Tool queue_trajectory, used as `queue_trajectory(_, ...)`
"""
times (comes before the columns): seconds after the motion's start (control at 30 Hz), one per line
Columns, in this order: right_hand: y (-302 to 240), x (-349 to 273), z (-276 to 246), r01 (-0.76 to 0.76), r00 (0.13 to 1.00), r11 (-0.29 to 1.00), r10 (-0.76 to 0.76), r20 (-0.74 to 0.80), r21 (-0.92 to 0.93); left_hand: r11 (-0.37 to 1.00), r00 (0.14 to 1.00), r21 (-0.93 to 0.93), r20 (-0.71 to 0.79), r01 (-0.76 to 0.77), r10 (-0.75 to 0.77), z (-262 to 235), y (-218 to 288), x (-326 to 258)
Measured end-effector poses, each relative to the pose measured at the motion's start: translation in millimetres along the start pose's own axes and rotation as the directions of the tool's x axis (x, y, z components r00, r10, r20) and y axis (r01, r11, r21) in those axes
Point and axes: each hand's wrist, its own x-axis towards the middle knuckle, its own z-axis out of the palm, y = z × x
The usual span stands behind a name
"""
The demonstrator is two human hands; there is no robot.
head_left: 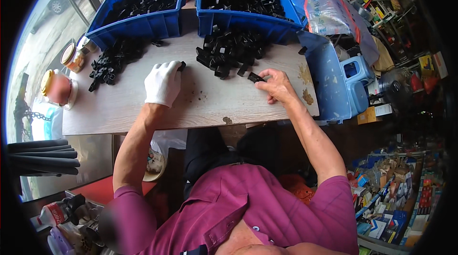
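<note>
My left hand [163,83] wears a white glove and rests on the pale wooden table [200,104], its fingertips closed on a small black plastic part [182,66]. My bare right hand [277,85] pinches another black plastic part [255,77] just below a heap of black parts [229,50] at the table's middle. A second heap of black parts [114,59] lies to the left of the gloved hand.
Two blue bins [143,26] [248,21] full of black parts stand along the far edge. A blue plastic box [334,78] and a clear bag [327,11] sit at the right. Jars [59,88] stand at the left edge. Shelves of goods fill the right side.
</note>
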Motion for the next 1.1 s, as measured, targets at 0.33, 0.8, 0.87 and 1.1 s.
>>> queue_trajectory(0.33,-13.3,-12.6,35.4,0.052,0.992,0.989,-0.036,0.118,-0.137,0.903,0.983,-0.407,0.052,-0.139,0.175,-1.8,114.6,-9.9)
queue_trajectory(0.8,-3.8,-12.3,33.2,0.121,0.986,0.990,-0.112,0.125,-0.065,0.872,0.955,-0.409,0.005,-0.269,0.296,25.3,125.7,-0.7)
queue_trajectory(0.87,-3.7,-10.4,32.1,0.123,0.984,0.991,-0.115,0.136,-0.055,0.864,0.945,-0.404,-0.003,-0.299,0.326,27.2,125.5,0.7)
queue_trajectory(1.1,-8.5,-12.7,32.5,0.119,0.987,0.987,-0.106,0.117,-0.104,0.851,0.923,-0.372,-0.041,-0.371,0.384,24.9,126.3,0.3)
